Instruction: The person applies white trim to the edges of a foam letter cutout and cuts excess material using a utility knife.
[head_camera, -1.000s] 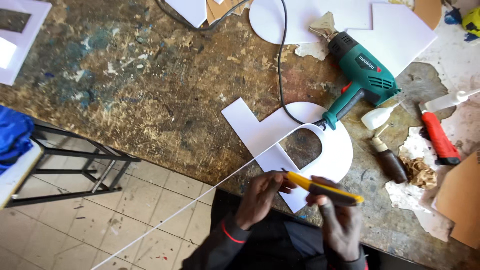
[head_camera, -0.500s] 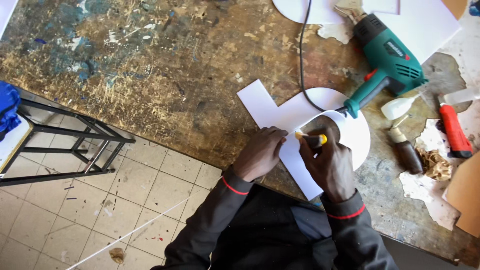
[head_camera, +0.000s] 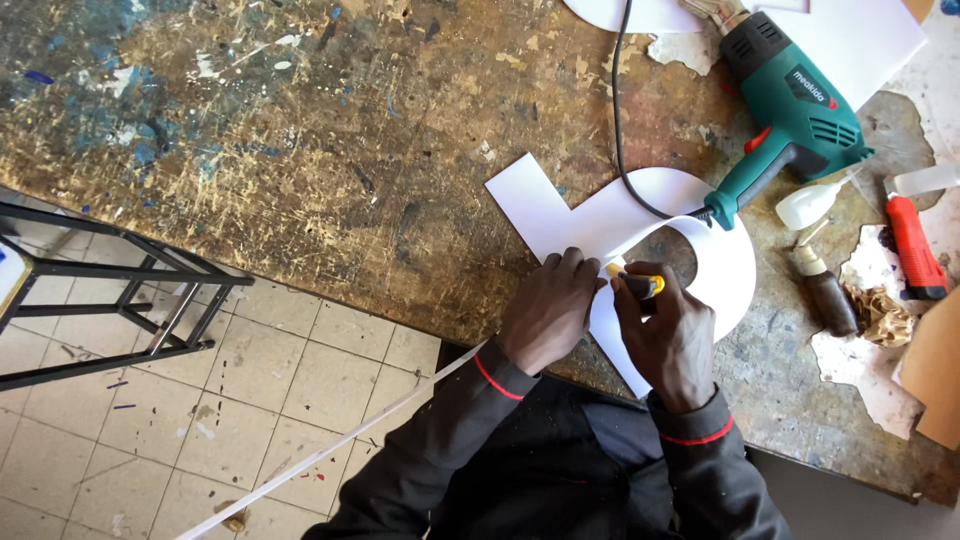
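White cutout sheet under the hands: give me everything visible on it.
The white cutout sheet is thin, flat, matte stock, like card or foam board, shaped as a straight bar joined to a rounded loop with a hole that shows the workbench. It lies flat near the bench's front edge. The left hand presses on it; the right hand holds a yellow utility knife at its edge. The black cord crosses it, and the green power tool has its handle end resting by the loop.
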